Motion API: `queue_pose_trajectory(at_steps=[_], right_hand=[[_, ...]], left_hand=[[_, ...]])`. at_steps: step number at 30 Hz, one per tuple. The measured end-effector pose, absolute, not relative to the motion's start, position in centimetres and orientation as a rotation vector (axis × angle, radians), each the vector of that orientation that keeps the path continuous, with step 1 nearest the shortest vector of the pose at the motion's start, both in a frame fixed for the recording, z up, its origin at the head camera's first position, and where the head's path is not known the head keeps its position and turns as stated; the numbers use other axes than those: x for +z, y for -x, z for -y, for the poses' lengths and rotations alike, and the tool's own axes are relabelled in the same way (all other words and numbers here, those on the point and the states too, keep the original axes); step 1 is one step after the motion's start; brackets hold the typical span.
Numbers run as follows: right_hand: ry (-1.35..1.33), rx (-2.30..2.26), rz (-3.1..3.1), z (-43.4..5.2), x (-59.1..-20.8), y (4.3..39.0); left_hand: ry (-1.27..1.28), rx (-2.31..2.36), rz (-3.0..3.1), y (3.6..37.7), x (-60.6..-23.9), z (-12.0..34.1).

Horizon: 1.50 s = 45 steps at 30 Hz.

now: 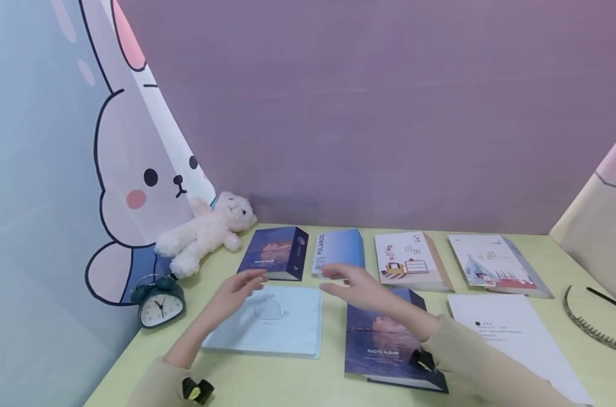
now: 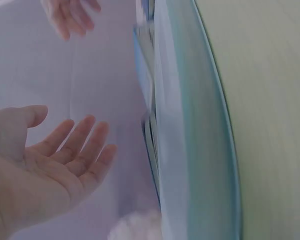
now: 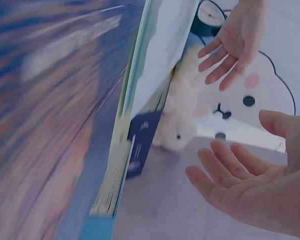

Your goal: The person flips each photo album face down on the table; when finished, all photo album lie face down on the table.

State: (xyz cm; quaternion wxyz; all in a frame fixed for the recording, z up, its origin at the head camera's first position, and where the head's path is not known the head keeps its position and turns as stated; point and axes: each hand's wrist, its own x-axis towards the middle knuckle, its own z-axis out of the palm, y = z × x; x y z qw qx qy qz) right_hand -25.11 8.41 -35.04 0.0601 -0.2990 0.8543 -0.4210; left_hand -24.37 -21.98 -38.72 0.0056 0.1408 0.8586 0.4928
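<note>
My left hand (image 1: pixel 239 289) hovers over the upper left of a pale blue book with a whale drawing (image 1: pixel 293 333), its fingers relaxed and holding nothing. Palm facing inward, my right hand (image 1: pixel 356 285) hangs in the air between that book and a dark blue photo album (image 1: pixel 371 353); the right forearm crosses above the album and hides part of it. In the left wrist view the left hand (image 2: pixel 55 175) shows its bare palm and loosely bent fingers. Likewise, the right palm (image 3: pixel 255 185) is bare in the right wrist view.
Along the back stand another dark photo album (image 1: pixel 267 249), a blue Polaroid album (image 1: pixel 341 246) and two white illustrated albums (image 1: pixel 399 260). A plush toy (image 1: pixel 206 232) and a green alarm clock (image 1: pixel 161 308) are at left. A white sheet (image 1: pixel 516 345) and a toothed headband (image 1: pixel 593 333) lie right.
</note>
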Motion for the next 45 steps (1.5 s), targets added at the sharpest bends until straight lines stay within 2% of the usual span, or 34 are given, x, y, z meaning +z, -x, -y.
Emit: queue_pose_trajectory(at_steps=[7, 17, 30, 45], right_hand=[[0.917, -1.241, -2.526, -4.2, -35.6, 25.8], [0.878, -1.064, -2.336, 1.1, -37.2, 25.6], [0.888, -0.930, -2.283, 4.8, -38.6, 25.5], [0.902, -0.922, -2.322, 4.9, -38.4, 25.6]], left_hand=[[-0.196, 1.501, -2.742, 23.7, -38.7, 27.0], [0.021, 1.443, -2.600, 23.0, -40.2, 29.2], [0.066, 1.492, -2.437, 22.7, -40.6, 30.4], [0.033, 1.741, -2.384, 22.9, -39.4, 30.3]])
